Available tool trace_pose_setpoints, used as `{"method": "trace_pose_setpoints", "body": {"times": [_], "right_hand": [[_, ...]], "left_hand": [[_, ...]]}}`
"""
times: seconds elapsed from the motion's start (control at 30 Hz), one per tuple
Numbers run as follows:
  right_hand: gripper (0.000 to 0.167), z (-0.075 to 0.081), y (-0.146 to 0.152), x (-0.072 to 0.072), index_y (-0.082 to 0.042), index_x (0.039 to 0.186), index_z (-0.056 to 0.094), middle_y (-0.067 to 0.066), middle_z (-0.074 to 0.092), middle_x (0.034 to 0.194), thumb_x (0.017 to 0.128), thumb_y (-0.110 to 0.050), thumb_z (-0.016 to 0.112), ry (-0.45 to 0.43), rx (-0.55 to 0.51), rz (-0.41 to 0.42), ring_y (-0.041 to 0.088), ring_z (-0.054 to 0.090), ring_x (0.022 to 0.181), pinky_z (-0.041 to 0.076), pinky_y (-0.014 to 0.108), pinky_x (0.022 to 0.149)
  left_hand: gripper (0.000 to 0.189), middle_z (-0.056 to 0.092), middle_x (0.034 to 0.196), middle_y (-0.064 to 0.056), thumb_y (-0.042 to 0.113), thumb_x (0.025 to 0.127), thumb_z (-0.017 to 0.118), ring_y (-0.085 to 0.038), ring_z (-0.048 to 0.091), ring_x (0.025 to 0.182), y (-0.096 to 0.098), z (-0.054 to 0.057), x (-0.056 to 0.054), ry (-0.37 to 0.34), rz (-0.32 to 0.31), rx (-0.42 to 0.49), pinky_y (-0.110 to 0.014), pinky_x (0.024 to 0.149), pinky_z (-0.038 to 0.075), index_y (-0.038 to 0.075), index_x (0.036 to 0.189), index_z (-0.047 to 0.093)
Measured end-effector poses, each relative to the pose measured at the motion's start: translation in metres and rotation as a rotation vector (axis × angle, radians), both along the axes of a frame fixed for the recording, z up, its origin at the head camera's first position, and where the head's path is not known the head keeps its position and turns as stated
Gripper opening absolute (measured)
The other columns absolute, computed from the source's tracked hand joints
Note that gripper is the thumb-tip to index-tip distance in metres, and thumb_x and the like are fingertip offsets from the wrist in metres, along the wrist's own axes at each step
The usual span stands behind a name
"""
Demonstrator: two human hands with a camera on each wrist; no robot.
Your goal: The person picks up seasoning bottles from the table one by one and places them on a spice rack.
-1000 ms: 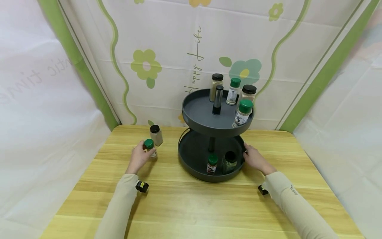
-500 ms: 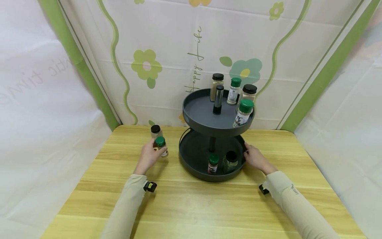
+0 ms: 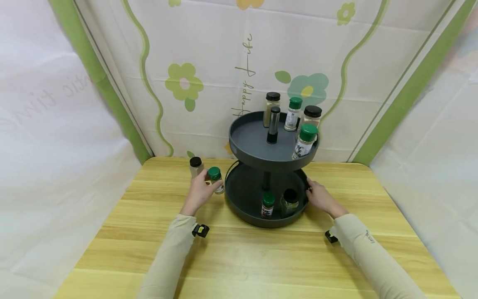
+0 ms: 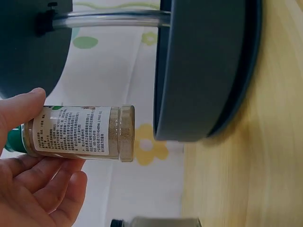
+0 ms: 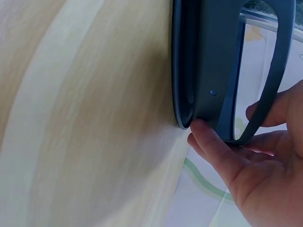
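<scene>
My left hand point(image 3: 198, 193) pinches a green-capped spice bottle point(image 3: 215, 178) beside the left rim of a dark grey two-tier rack point(image 3: 244, 145). In the left wrist view, the bottle's printed label point(image 4: 75, 130) faces the camera and brown powder shows inside; the bottle is apart from the rack. My right hand point(image 3: 322, 199) holds the looped side handle point(image 5: 273, 87) of the lower tray, the thumb on one side and the fingers on the other. One fingertip touches the tray wall in the right wrist view.
A black-capped jar point(image 3: 196, 164) stands on the wooden table point(image 3: 242, 265) behind my left hand, partly hidden. Several spice jars stand on the upper tray. The lower tray bears a green-capped bottle point(image 3: 267, 205) and a black-capped jar point(image 3: 289, 203). A patterned curtain point(image 3: 220, 54) hangs behind.
My left hand has carried the green-capped spice bottle to the right, from in front of the black-capped jar to near the rack. The right hand keeps its hold on the handle.
</scene>
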State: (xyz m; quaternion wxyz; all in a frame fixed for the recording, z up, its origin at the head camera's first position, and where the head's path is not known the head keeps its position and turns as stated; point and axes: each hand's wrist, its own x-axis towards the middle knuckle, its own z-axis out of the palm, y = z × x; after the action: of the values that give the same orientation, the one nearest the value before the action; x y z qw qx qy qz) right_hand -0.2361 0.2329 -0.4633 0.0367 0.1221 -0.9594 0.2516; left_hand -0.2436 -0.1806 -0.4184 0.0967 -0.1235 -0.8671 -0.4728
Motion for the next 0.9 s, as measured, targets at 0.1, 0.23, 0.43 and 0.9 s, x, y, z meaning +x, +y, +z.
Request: {"method": "trace_pose_setpoints", "body": {"times": [0.1, 0.23, 0.43, 0.9], "right_hand": [[0.051, 0.001, 0.000, 0.000, 0.022, 0.137, 0.026, 0.043, 0.039, 0.128, 0.096, -0.002, 0.043, 0.000, 0.010, 0.001, 0.051, 0.048, 0.111, 0.042, 0.057, 0.089], [0.051, 0.001, 0.000, 0.000, 0.022, 0.137, 0.027, 0.043, 0.040, 0.127, 0.095, -0.002, 0.044, 0.008, 0.013, 0.005, 0.051, 0.048, 0.111, 0.042, 0.057, 0.090], [0.051, 0.000, 0.001, -0.001, 0.021, 0.138, 0.025, 0.043, 0.037, 0.130, 0.096, -0.002, 0.042, -0.013, 0.007, -0.001, 0.052, 0.046, 0.114, 0.041, 0.058, 0.091], [0.052, -0.002, 0.002, -0.003, 0.020, 0.139, 0.024, 0.042, 0.035, 0.133, 0.097, -0.003, 0.042, -0.023, -0.002, -0.007, 0.051, 0.045, 0.115, 0.041, 0.057, 0.091]], "left_hand": [[0.036, 0.065, 0.104, -0.010, 0.025, 0.086, 0.071, -0.024, 0.059, 0.101, 0.007, 0.001, 0.000, -0.002, -0.017, 0.009, -0.040, 0.087, 0.049, 0.006, 0.113, 0.059], [0.034, 0.065, 0.102, -0.009, 0.024, 0.086, 0.072, -0.023, 0.060, 0.099, 0.015, 0.001, 0.002, 0.022, -0.037, 0.007, -0.040, 0.085, 0.049, 0.005, 0.110, 0.059], [0.032, 0.066, 0.099, -0.006, 0.023, 0.084, 0.074, -0.022, 0.060, 0.096, 0.026, 0.002, 0.004, 0.038, -0.062, 0.019, -0.039, 0.084, 0.049, 0.006, 0.107, 0.060], [0.028, 0.055, 0.073, -0.004, 0.025, 0.084, 0.073, -0.016, 0.047, 0.059, 0.045, -0.003, 0.007, 0.074, -0.148, -0.023, -0.026, 0.052, 0.039, 0.008, 0.100, 0.058]]}}
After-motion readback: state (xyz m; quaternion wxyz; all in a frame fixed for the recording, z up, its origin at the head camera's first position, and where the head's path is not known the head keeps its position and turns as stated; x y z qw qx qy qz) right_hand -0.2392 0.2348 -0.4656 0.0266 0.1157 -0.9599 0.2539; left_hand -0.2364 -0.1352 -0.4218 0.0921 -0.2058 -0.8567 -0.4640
